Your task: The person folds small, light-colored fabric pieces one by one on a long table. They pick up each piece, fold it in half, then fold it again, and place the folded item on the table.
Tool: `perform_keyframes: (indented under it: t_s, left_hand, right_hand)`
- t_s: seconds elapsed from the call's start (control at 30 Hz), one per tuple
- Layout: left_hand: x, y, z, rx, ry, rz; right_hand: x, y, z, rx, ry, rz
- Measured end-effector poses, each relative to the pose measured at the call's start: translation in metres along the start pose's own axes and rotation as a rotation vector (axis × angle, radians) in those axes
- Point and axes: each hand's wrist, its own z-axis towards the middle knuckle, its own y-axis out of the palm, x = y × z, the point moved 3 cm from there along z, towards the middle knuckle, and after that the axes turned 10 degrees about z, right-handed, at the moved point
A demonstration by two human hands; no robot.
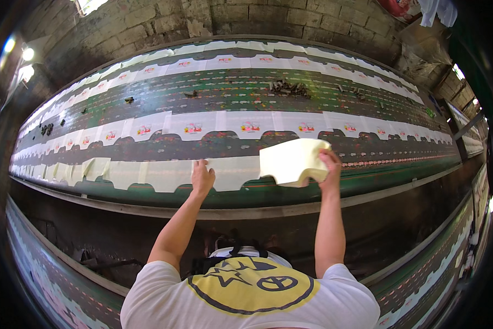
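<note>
My right hand point(331, 163) grips a stack of cream fabric pieces point(294, 161) by its right end, held just over the front of the long printing table point(361, 174). The stack's edge curls near my fingers, and its lower side has a curved cut-out. Along the table's near side lies a row of plain cream fabric pieces point(164, 172), set edge to edge. My left hand point(203, 179) rests its fingertips on that row where two pieces meet, thumb apart from the fingers. The held stack's left end overlaps or nearly meets the row's right end.
Behind are rows of white fabric pieces with pink printed motifs point(251, 126). Small dark cylindrical pieces point(289, 88) lie heaped on the table's middle. A pale rail point(246, 213) runs along the front edge. Another printing table point(427, 263) stands behind me; a block wall point(267, 16) rises beyond.
</note>
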Motion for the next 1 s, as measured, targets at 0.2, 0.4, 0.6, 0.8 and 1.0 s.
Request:
perform_keyframes:
  t_s: [0.2,0.4,0.6,0.8,1.0]
  left_hand:
    - [0.12,0.042,-0.039,-0.124,0.163,-0.32]
    - [0.226,0.041,-0.058,-0.303,0.264,-0.453]
    - [0.264,0.079,-0.053,-0.373,0.313,-0.398]
    - [0.293,0.103,-0.045,-0.329,0.297,-0.148]
    - [0.292,0.107,-0.042,-0.348,0.317,-0.28]
  right_hand:
    - [-0.103,-0.038,0.053,-0.139,-0.035,-0.159]
    - [-0.008,-0.063,0.074,-0.358,0.044,-0.575]
    - [0.07,-0.068,0.043,-0.512,-0.12,-0.68]
    - [0.06,-0.074,0.041,-0.575,-0.054,-0.796]
    - [0.063,-0.081,0.04,-0.514,-0.268,-0.687]
